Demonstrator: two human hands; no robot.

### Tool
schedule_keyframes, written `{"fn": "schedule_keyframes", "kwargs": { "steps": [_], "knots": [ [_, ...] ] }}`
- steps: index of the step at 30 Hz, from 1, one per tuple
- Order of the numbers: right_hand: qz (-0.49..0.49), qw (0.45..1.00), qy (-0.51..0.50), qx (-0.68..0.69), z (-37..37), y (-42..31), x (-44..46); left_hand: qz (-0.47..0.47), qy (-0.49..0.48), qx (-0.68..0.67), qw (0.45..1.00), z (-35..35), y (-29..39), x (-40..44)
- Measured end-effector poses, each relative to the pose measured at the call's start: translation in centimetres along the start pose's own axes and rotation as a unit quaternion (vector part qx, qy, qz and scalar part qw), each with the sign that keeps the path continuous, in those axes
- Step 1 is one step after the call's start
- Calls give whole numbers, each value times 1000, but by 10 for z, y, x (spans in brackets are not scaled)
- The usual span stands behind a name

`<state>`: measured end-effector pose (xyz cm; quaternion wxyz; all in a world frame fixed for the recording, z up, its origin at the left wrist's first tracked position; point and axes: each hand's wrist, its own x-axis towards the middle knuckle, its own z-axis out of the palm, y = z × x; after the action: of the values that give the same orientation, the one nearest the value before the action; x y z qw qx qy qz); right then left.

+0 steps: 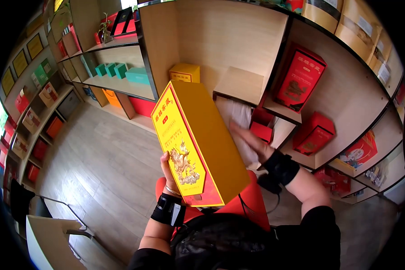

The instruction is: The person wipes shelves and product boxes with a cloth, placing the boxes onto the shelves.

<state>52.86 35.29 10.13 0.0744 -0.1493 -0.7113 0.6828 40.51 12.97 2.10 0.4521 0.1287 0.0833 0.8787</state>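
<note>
A large yellow box point(211, 144) with red trim, gold lettering and an embossed gold figure is tilted in front of me. My left hand point(167, 173) grips its lower left side, the thumb on the printed face and the other fingers hidden. On the box's right, my right hand point(249, 138) is at a white cloth point(234, 112), fingers stretched along it and slightly blurred. The cloth hangs above and below this hand, close to the box's plain side; whether it touches the box I cannot tell.
Shelving curves around me. A smaller yellow box point(185, 73) stands behind the large one. Red boxes point(299, 78) fill compartments on the right, and teal boxes point(137, 74) sit on the left. A chair point(54, 200) and a pale table point(47, 238) stand at lower left.
</note>
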Motion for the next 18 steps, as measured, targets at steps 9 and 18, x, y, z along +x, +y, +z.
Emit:
{"fn": "schedule_keyframes", "kwargs": {
  "steps": [9,18],
  "knots": [
    [-8,979,-175,106,0,70,15,75,64,87,991,20,8,-16],
    [-272,910,243,-196,-41,-9,77,230,148,104,956,-22,51,-10]
  ]
}}
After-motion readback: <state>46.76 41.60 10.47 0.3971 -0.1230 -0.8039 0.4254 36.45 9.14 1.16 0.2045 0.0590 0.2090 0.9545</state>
